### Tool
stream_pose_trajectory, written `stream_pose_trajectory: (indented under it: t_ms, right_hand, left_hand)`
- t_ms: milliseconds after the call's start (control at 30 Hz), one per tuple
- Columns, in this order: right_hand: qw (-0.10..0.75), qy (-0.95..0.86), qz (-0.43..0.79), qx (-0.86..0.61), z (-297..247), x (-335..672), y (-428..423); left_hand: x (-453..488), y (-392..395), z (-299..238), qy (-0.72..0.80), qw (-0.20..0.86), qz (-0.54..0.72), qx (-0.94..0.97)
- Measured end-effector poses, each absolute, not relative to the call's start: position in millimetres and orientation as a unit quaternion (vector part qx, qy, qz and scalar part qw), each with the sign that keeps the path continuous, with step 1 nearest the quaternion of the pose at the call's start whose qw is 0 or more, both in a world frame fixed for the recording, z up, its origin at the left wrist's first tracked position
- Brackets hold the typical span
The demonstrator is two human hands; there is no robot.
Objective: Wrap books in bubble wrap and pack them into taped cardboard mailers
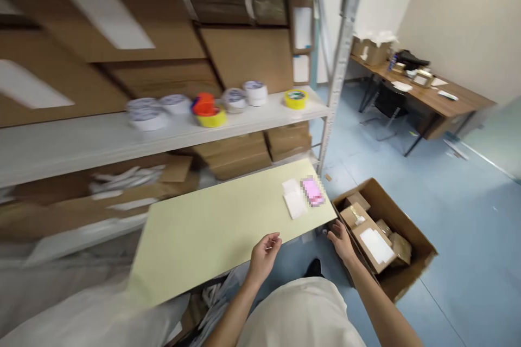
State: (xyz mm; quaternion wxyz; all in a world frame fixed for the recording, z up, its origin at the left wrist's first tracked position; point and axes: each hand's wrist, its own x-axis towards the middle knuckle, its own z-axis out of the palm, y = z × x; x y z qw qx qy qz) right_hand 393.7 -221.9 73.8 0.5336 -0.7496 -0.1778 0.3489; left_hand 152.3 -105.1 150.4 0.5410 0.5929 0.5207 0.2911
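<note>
My left hand [264, 255] hovers at the near edge of a pale yellow-green table [211, 233], fingers loosely curled, holding nothing. Lower down, my right hand [341, 241] reaches over the rim of an open cardboard box [411, 227] on the floor. Its fingers are spread, close to the small brown parcels [368, 227] inside and gripping none. Some white slips [293, 199] and a pink item [312, 191] lie on the table's far right corner.
A metal shelf rack [342, 49] stands behind the table with several tape rolls [209, 110] and flat cardboard sheets. A wooden desk [431, 92] with clutter stands at the far right wall. Blue floor lies between.
</note>
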Motion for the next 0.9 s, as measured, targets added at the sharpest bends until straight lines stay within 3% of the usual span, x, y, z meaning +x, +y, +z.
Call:
stream_pose_trajectory:
  t_ms: [167,433,733,900]
  right_hand:
    - [0.514,-0.286,0.462,-0.664,118.4,302.9,-169.6]
    - [0.397,-0.447,0.595,-0.538,167.9,125.7,-129.4]
    - [0.229,-0.541,0.667,-0.458,160.2,15.4,-101.8]
    - [0.155,-0.553,0.708,-0.410,144.0,-31.5,-86.6]
  left_hand:
    - [51.7,-126.9,161.4,0.588,0.497,0.376,0.516]
    - [-91.1,-182.5,157.9,0.673,0.416,0.477,0.384]
    - [-155.0,-248.5,135.5,0.714,0.349,0.577,0.188]
    - [-170.3,-280.0,145.0,0.767,0.287,0.567,0.092]
